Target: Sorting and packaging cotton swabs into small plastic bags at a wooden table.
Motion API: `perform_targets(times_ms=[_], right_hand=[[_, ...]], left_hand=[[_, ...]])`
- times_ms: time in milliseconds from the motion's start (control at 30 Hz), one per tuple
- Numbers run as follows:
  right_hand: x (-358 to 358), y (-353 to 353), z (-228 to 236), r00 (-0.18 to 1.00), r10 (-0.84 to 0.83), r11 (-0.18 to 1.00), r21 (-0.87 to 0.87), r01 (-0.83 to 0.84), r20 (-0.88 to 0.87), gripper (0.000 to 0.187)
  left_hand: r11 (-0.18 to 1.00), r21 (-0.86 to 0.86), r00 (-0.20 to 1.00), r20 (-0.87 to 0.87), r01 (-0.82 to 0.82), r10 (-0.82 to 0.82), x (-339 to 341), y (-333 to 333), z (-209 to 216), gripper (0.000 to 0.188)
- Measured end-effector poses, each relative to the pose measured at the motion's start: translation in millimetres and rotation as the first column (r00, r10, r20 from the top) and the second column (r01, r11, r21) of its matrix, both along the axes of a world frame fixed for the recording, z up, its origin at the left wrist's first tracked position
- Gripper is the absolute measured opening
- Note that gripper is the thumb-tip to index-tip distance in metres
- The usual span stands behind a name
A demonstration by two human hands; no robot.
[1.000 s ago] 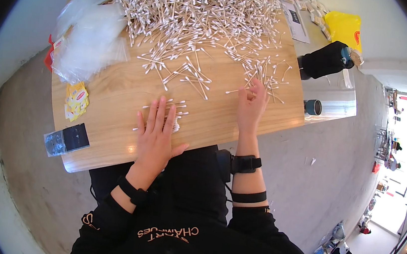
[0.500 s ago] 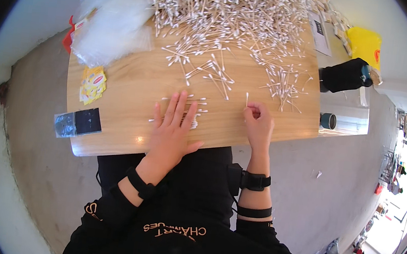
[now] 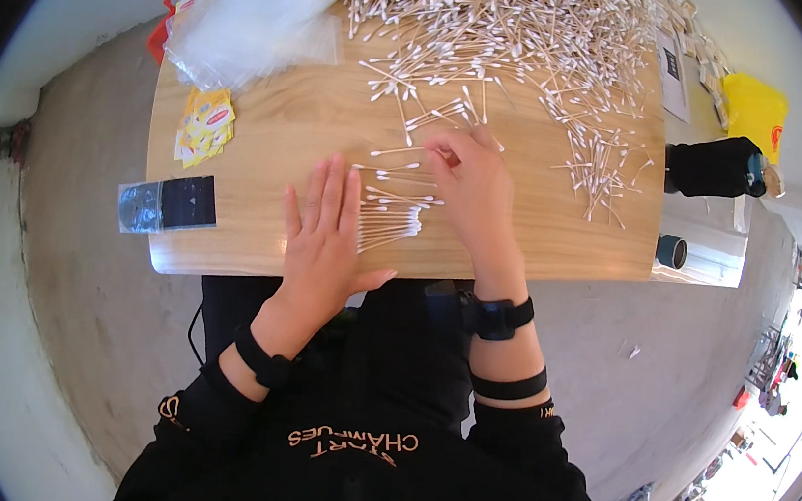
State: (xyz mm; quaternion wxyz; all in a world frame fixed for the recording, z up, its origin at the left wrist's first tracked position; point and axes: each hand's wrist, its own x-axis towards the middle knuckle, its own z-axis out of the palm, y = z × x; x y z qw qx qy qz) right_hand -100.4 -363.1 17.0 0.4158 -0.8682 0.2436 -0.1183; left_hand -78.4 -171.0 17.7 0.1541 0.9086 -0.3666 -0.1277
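Observation:
My left hand (image 3: 322, 232) lies flat on the table, fingers stretched out and holding nothing. Against its index-finger side, a row of cotton swabs (image 3: 390, 228) lies side by side, pointing left to right. A few more swabs (image 3: 403, 197) are spaced out just beyond that row. My right hand (image 3: 478, 185) reaches in over the table with thumb and fingers pinched on a single cotton swab (image 3: 399, 152), whose left tip sticks out toward my left hand. Its other end is hidden by the fingers. A big heap of loose swabs (image 3: 525, 32) covers the far side.
Clear plastic bags (image 3: 249, 20) are stacked at the far left, with yellow printed packets (image 3: 206, 124) nearer. A small dark-and-clear pouch (image 3: 169, 203) lies at the left edge. Scattered swabs (image 3: 598, 169) lie at right, beside a black bottle (image 3: 717, 168) and a yellow bag (image 3: 755, 113).
My right hand has swung left with its swab, from beside the scattered swabs to just beyond the row. My left hand stays flat, and more of the row shows beside it.

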Motion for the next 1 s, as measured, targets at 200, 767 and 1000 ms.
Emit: perform_targets(times_ms=[200, 767, 1000], right_hand=[[-8, 3, -13, 0.994, 0.100, 0.993, -0.053, -0.102, -0.036, 0.009], [-17, -19, 8, 0.988, 0.091, 0.993, 0.081, -0.081, -0.129, 0.007], [-73, -61, 1, 0.922, -0.382, 0.903, 0.242, 0.356, 0.068, 0.013]], left_hand=[[0.994, -0.080, 0.998, 0.005, 0.069, -0.068, 0, -12, -12, 0.117], [0.987, -0.146, 0.996, 0.066, 0.069, -0.060, -3, -8, -21, 0.117], [0.962, -0.265, 0.998, 0.025, 0.069, -0.065, 2, 4, -19, 0.121]])
